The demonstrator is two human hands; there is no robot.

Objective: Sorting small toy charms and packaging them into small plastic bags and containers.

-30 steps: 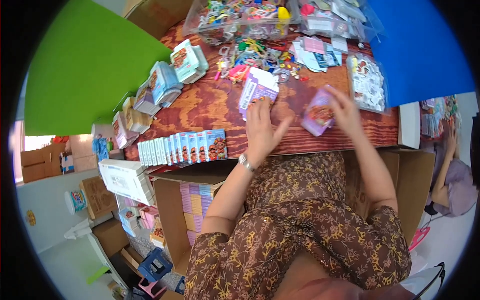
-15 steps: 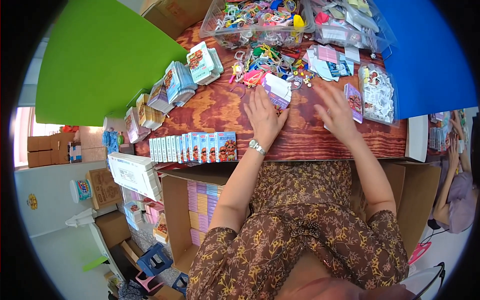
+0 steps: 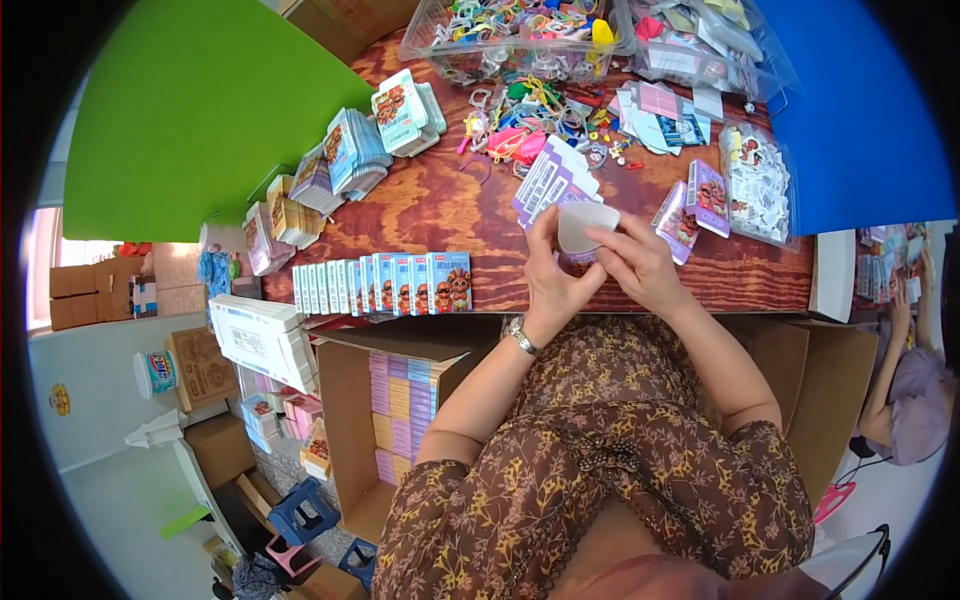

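One small thin-card carton, white face showing (image 3: 582,226), pinched between left hand (image 3: 558,285) and right hand (image 3: 647,270), above near middle of red-brown wood-grain tabletop (image 3: 425,215). Light, even pressure should best keep card square, uncreased.

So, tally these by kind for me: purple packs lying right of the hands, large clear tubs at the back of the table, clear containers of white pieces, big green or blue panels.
Purple packs: 2
Large clear tubs: 2
Clear container: 1
Green panel: 1
Blue panel: 1
Total: 7
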